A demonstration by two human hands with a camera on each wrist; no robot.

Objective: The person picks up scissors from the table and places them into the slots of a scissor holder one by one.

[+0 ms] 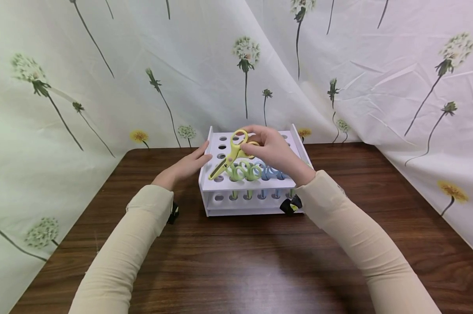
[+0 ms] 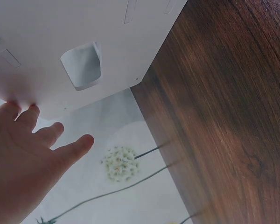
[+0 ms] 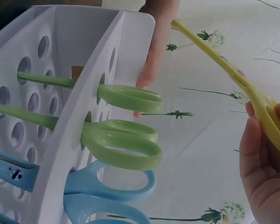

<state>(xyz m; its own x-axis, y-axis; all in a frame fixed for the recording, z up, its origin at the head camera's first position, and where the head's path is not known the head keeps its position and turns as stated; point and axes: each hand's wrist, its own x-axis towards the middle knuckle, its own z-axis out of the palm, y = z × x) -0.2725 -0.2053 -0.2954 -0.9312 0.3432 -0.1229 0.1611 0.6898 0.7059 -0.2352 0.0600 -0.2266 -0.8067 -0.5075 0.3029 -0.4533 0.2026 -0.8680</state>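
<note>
My right hand [image 1: 275, 151] pinches yellow scissors [image 1: 235, 153] by their finger loops above a white rack [image 1: 256, 212]. Their blades slant down and left, over the front-left part of the perforated top. In the right wrist view the yellow scissors [image 3: 254, 95] are apart from the rack. Green scissors [image 3: 122, 162] and blue scissors [image 3: 86, 181] stand in front-row holes, loops up and blades passing through the rack. At the rack's left side rests my left hand [image 1: 187, 166], fingers extended; its fingertips meet the white side panel [image 2: 116, 60] in the left wrist view.
The rack stands on a dark brown wooden table [image 1: 228, 257], near its back edge. Behind and on both sides hangs a white cloth [image 1: 205, 52] printed with dandelions. The rack's side panel has a cut-out opening [image 2: 81, 67].
</note>
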